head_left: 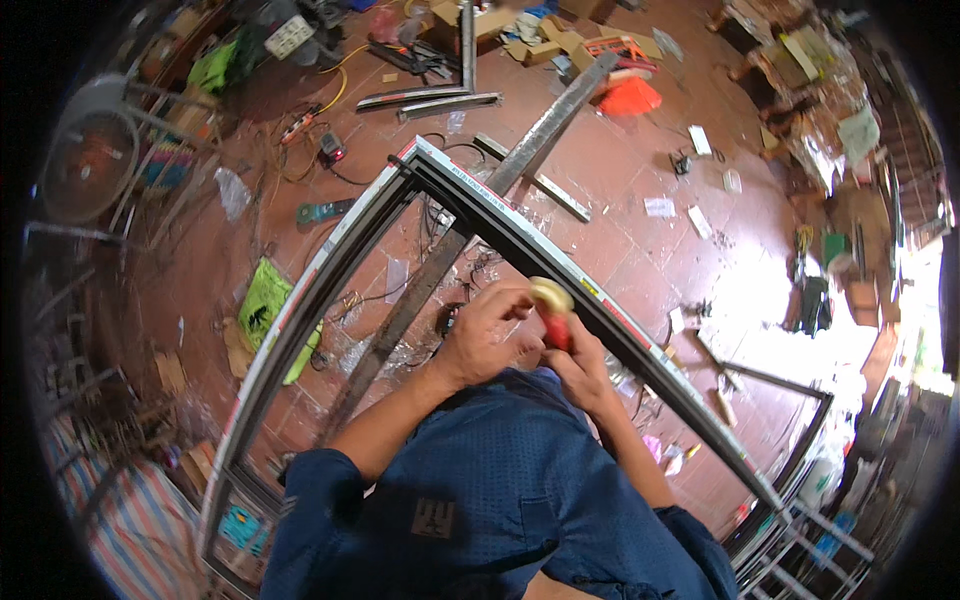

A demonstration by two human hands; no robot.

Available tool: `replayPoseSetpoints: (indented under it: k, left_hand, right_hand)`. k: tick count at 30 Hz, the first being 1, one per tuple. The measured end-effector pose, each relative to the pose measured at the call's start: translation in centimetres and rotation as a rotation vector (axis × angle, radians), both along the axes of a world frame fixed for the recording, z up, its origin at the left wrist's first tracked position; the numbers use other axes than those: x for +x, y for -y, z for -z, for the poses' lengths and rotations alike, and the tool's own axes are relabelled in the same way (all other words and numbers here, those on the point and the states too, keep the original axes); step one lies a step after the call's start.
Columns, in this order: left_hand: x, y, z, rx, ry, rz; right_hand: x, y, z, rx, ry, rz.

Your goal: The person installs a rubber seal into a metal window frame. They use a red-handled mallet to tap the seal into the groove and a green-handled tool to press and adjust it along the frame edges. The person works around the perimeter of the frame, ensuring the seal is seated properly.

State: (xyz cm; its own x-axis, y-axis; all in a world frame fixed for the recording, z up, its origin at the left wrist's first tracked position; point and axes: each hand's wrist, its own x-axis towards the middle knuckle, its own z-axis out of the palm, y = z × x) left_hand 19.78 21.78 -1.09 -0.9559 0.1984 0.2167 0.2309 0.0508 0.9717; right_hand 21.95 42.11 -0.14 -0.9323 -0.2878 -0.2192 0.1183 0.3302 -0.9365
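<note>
The left hand and the right hand meet just inside the metal frame, close against the person's blue shirt. The right hand's fingers are curled shut on a small red object; what it is cannot be told. A pale yellow roll sits on top of it, touching the frame's right-hand rail. The left hand is bent around the same spot, its fingers narrow and touching the roll; whether it truly grips cannot be told.

The frame is dark with a pale, taped edge; its corner points away from the person and its 2 rails spread to either side of the body. A long steel bar passes diagonally under the frame, crossing near its corner.

The surface is a floor of reddish-brown tiles, littered well beyond the frame: a green bag just outside the left rail, an orange bag beyond the corner, cardboard boxes, loose cables and scraps of paper. A fan stands far left of the frame.

The frame's near ends are cut off by the picture's lower rim, the shirt hides both wrists' lower parts, and bright glare right of the frame washes out the floor.
</note>
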Motion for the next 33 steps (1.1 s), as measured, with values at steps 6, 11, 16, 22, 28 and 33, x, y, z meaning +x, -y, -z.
replayPoseSetpoints:
  k: [6, 11, 16, 22, 28, 33]
  left_hand:
    - [3.0, -6.1, 11.3, 0.091, 0.577, -0.438]
    - [1.1, -13.5, 10.6, 0.478, 0.608, -0.742]
    - [-1.1, -13.9, 12.1, 0.278, 0.602, -0.908]
    - [-1.3, -15.0, 10.8, 0.116, 0.572, -1.056]
    - [1.7, -19.4, 10.4, 0.229, 0.614, -1.037]
    - [1.8, -20.8, 11.5, 0.102, 0.536, -1.133]
  right_hand:
    - [3.3, -10.3, -0.8, -0.310, 0.242, 0.305]
    - [5.0, -18.5, 0.2, -0.262, 0.254, 0.206]
    - [6.2, -22.8, 2.2, -0.269, 0.257, 0.153]
    - [5.6, -23.1, 2.0, -0.303, 0.183, 0.109]
    - [5.6, -23.8, 2.1, -0.340, 0.196, 0.023]
    - [5.4, -24.0, 2.5, -0.349, 0.167, -0.008]
